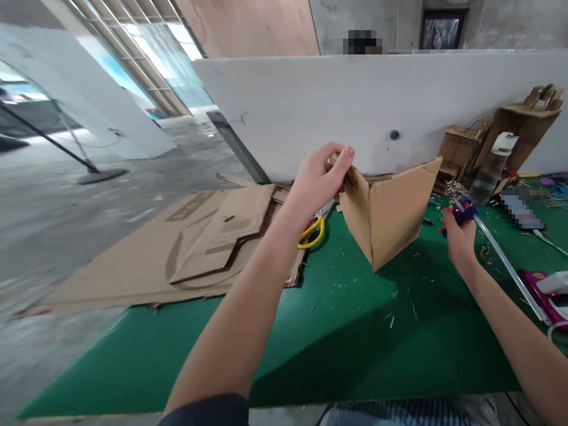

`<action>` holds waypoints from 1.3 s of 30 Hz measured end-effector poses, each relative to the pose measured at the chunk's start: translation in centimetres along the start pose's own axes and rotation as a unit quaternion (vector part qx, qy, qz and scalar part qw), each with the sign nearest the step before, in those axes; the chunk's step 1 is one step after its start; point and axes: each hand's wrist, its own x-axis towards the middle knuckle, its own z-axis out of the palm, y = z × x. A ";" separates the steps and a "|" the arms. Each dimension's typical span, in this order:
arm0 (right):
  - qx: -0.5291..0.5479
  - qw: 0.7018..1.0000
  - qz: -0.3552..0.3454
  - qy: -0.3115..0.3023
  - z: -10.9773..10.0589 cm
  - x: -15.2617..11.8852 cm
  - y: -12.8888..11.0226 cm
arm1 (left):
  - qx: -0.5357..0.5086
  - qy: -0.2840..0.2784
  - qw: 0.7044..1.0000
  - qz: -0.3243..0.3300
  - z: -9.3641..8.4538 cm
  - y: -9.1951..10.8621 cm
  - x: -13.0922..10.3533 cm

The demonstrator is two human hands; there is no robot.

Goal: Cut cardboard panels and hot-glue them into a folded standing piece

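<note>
Pinched in my left hand (322, 177) is the upper left edge of a folded cardboard piece (394, 213), which stands in a V shape with its lower corner at the green table (355, 355). To the right, my right hand (460, 234) is wrapped round a blue glue gun (464, 211) with a long clear glue stick (510, 269) sticking out of its back. The gun is apart from the folded piece. Yellow-handled scissors (314, 232) lie just beneath my left forearm.
Flat cardboard sheets (199, 236) cover the table's left side. At the right are a water bottle (492, 168), a phone (522, 211), a magenta power strip (544, 296) and a cardboard structure (510, 136). A white partition (302, 112) runs along the back.
</note>
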 end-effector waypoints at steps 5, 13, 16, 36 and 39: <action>-0.013 1.000 -0.007 -0.011 0.4 -0.7 0.4 | 0.118 0.150 0.979 0.069 0.1 0.2 -2.0; 0.010 0.999 -0.006 0.041 0.1 -0.2 0.9 | 0.179 0.135 0.964 0.140 -0.2 -1.4 -2.7; -0.026 0.999 -0.039 0.021 -0.2 -0.4 1.0 | 0.199 0.126 0.962 0.137 -0.4 -1.4 -2.9; -0.177 0.883 -0.398 -0.175 0.6 -5.2 -4.0 | 0.270 0.228 0.928 0.116 1.5 -0.5 -3.2; -0.193 0.871 -0.412 -0.187 0.8 -5.2 -4.3 | 0.279 0.230 0.925 0.115 1.8 -0.4 -3.4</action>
